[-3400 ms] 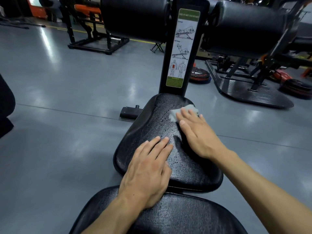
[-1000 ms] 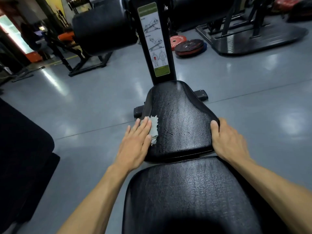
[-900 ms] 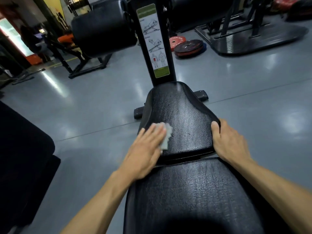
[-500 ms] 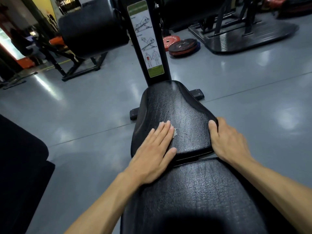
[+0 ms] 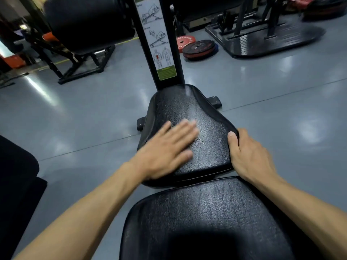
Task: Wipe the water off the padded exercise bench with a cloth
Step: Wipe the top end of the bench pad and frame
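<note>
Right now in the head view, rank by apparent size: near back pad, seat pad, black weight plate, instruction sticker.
1. near back pad, though nearness inflates it
2. seat pad
3-4. instruction sticker and black weight plate: too alike to rank

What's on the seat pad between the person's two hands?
In the head view, only bare black pad: the stretch of the seat pad between the flat left hand and the right hand gripping its edge holds nothing. The cloth is not visible there.

Glossy grey floor [image 5: 84,109] with pale light reflections; stacked weight plates [image 5: 199,47] and a black machine base [image 5: 266,40] lie far beyond the hands
</note>
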`<state>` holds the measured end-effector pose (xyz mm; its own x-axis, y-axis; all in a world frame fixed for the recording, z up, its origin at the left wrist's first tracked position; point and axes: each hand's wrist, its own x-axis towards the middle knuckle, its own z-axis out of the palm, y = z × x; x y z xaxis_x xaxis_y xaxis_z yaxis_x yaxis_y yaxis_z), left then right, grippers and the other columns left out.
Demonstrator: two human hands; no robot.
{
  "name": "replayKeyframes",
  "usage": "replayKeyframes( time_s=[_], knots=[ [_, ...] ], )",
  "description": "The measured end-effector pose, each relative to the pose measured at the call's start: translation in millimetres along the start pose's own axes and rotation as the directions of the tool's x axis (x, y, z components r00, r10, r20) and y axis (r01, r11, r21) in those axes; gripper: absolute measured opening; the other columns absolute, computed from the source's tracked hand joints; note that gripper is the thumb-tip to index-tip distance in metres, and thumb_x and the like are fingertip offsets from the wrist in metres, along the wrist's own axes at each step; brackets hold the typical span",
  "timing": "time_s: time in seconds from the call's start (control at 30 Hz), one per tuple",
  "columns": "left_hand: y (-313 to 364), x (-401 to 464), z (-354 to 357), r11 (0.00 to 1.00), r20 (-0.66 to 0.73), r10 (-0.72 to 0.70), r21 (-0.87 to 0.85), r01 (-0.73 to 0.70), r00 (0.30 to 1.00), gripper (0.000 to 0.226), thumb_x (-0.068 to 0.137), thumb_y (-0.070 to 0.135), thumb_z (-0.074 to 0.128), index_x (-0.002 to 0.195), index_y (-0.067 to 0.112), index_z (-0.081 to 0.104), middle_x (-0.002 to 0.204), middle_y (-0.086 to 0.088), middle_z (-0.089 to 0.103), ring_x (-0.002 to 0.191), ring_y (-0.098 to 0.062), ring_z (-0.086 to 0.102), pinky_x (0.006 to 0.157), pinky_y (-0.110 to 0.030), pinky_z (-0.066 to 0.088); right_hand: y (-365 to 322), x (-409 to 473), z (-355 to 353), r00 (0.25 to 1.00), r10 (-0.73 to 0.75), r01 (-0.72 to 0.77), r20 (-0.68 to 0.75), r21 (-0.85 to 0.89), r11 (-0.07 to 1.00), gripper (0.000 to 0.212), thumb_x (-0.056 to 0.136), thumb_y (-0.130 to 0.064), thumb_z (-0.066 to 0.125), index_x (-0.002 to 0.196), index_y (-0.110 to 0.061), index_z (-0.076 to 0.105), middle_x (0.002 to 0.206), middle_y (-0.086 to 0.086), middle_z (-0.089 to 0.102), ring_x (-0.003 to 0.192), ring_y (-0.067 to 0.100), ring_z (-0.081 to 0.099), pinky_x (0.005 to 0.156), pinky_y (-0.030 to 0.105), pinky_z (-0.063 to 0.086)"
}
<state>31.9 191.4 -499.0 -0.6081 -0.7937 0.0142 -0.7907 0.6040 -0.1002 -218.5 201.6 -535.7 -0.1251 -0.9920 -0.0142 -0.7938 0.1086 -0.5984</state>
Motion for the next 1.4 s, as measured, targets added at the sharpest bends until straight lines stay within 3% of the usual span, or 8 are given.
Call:
replayKeyframes(
  time_s=[0.13,0.27,0.4,0.6,0.8,1.0,1.2,1.4],
  knots=[
    [-25.9,16.4,2.9,0.912,-0.016,-0.373,-0.190,0.363,0.928,0.082,0.094,0.071,-0.001,0.164,0.028,-0.001,0.170,0.010,-0.014,0.154,-0.006,-0.019,0.128,-0.047,-0.002,-1.4,-1.2,-0.6,1.000,0.006,-0.006,-0.003,0.012,1.000,0.045,0.104,-0.057,0.017,0.117,-0.022,0.044,0.120,0.018,0.065,0.106,0.042,0.060,0.089,0.049,0.044],
    [23.1,8.5,-2.0,0.994,-0.006,-0.074,-0.079,0.074,0.997,0.072,0.104,0.062,0.008,0.164,0.023,-0.003,0.170,0.004,-0.017,0.154,-0.010,-0.023,0.128,-0.047,-0.005,-1.7,-1.4,-1.9,1.000,0.011,-0.011,0.007,0.044,0.999,0.041,0.104,-0.054,0.017,0.112,-0.023,0.042,0.119,0.018,0.065,0.107,0.042,0.059,0.089,0.050,0.044],
    [49.3,-3.7,-4.7,0.972,0.043,0.234,0.004,-0.235,0.971,0.066,0.109,0.053,0.019,0.164,0.022,0.001,0.171,0.004,-0.012,0.156,-0.012,-0.018,0.127,-0.042,-0.010,-1.7,-3.3,-5.0,1.000,0.005,-0.005,0.004,0.103,0.995,0.036,0.107,-0.046,0.018,0.116,-0.024,0.045,0.120,0.018,0.065,0.110,0.042,0.059,0.092,0.050,0.043],
    [-9.2,39.5,-5.7,0.967,0.020,-0.221,-0.125,0.221,0.975,0.074,0.099,0.065,-0.001,0.164,0.028,-0.001,0.170,0.010,-0.015,0.154,-0.004,-0.021,0.127,-0.048,0.000,1.3,-2.6,-5.4,0.998,0.061,-0.062,0.009,0.136,0.989,0.050,0.106,-0.046,0.018,0.147,-0.027,0.039,0.130,0.023,0.063,0.118,0.043,0.058,0.101,0.051,0.043],
    [63.5,47.2,-5.4,0.969,0.046,0.247,-0.013,-0.247,0.968,0.066,0.108,0.053,0.016,0.165,0.021,0.005,0.172,0.004,-0.006,0.157,-0.011,-0.014,0.128,-0.040,-0.008,7.4,4.9,-4.6,0.992,0.122,-0.127,0.034,0.239,0.963,0.050,0.107,-0.041,0.023,0.152,-0.027,0.038,0.143,0.018,0.057,0.129,0.039,0.053,0.108,0.049,0.039],
    [17.0,89.6,-12.3,0.987,0.010,-0.136,-0.083,0.136,0.991,0.073,0.101,0.061,0.006,0.164,0.024,0.015,0.172,0.008,0.002,0.157,-0.008,-0.009,0.128,-0.050,0.005,12.6,4.4,-11.9,0.986,0.137,-0.163,0.096,0.377,0.912,0.048,0.107,-0.036,0.025,0.152,-0.028,0.040,0.148,0.014,0.053,0.132,0.037,0.049,0.108,0.043,0.035],
    [50.0,99.0,-19.4,0.972,0.105,0.236,-0.024,-0.234,0.966,0.061,0.109,0.051,0.019,0.163,0.024,0.021,0.171,0.007,0.011,0.158,-0.007,0.001,0.129,-0.040,0.002,18.9,7.5,-12.8,0.980,0.120,-0.185,0.159,0.505,0.843,0.041,0.105,-0.039,0.020,0.134,-0.034,0.049,0.142,0.006,0.059,0.127,0.034,0.052,0.096,0.043,0.036],
    [18.1,131.9,-26.4,0.999,0.113,0.050,0.004,-0.050,0.992,0.062,0.107,0.054,0.019,0.158,0.023,0.038,0.166,0.007,0.030,0.156,-0.006,0.016,0.128,-0.048,0.011,28.0,18.2,-11.4,0.956,0.089,-0.258,0.278,0.662,0.704,0.028,0.108,-0.028,0.024,0.098,-0.020,0.049,0.138,0.006,0.059,0.126,0.028,0.049,0.088,0.034,0.031]
  ],
)
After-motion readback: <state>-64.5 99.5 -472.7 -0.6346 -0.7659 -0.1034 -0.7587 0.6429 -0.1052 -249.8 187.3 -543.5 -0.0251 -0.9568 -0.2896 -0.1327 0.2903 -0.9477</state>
